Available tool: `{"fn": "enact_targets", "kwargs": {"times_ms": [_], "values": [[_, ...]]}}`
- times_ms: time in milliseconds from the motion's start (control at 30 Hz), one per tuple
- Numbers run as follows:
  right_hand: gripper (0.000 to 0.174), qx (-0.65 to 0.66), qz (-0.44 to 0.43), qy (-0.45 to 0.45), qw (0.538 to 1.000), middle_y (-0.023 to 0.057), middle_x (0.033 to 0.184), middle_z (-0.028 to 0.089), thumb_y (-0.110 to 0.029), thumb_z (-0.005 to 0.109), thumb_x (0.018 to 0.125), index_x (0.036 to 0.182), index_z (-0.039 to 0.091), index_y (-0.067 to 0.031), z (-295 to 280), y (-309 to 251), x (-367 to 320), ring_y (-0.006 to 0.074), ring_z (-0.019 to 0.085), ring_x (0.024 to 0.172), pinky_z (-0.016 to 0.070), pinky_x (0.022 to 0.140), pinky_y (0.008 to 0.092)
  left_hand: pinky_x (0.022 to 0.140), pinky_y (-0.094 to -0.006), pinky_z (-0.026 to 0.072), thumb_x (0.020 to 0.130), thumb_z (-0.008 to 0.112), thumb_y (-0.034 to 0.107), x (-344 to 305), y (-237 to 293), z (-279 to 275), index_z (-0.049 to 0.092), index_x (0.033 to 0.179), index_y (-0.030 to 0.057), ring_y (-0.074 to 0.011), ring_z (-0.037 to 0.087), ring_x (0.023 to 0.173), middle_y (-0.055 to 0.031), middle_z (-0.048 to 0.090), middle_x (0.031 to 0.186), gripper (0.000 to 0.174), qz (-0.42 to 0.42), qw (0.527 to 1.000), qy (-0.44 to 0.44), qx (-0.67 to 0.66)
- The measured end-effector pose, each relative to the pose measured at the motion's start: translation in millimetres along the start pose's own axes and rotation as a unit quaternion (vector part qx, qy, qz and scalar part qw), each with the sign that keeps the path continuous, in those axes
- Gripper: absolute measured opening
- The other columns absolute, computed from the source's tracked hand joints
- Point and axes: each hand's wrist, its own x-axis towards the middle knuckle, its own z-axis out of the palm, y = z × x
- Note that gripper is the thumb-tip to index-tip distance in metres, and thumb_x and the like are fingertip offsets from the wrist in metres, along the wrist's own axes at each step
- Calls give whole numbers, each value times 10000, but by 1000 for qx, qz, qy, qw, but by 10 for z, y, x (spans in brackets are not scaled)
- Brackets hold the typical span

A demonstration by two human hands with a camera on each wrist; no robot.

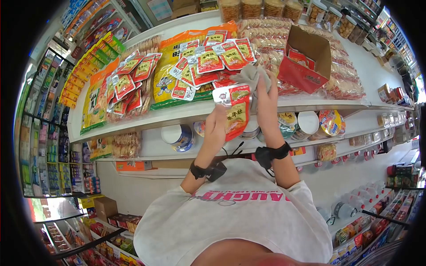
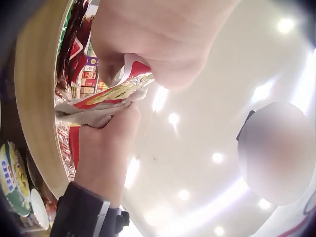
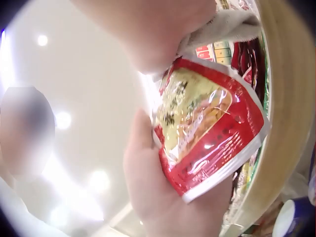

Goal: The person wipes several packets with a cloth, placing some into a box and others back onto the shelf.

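Note:
A red snack packet [image 1: 238, 114] with a white edge is pinched by the left hand [image 1: 216, 125] at its side, in front of the shelf edge. Grey cloth [image 1: 251, 80] is gripped in the right hand [image 1: 267, 106], against the packet's upper right side. In the left wrist view, the cloth [image 2: 89, 116] lies along the packet [image 2: 126, 90]. The right wrist view shows the packet's printed face [image 3: 205, 116], with the left hand [image 3: 165, 190] behind its lower part and the right hand [image 3: 153, 29] above. Some fingertips are hidden.
Loose red packets [image 1: 211, 60] lie piled on a yellow bag [image 1: 165, 84]; another pile [image 1: 128, 84] is to the left. An open red box [image 1: 306, 64] stands on wrapped biscuits at the right. Tubs [image 1: 308, 123] fill the lower shelf, below the upper shelf's edge [image 1: 177, 117].

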Motion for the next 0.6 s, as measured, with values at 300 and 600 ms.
{"fn": "enact_targets", "kwargs": {"times_ms": [300,600], "values": [[351,208,170,-131,954,52,1187,629,-284,596,1031,1218,591,13,-67,245,-467,95,567,1083,457,928,276,826,-268,469,1109,354,424,90,15,-114,607,1112,-10,-83,560,906,-50,652,1005,502,53,990,103,82],[265,3,22,-89,996,41,1015,709,-161,729,939,1121,654,16,-64,-167,-298,86,634,897,509,808,266,1013,-283,432,1065,493,160,207,-46,-120,430,1437,-18,-167,518,1241,-118,541,1332,417,151,981,96,75]]}}
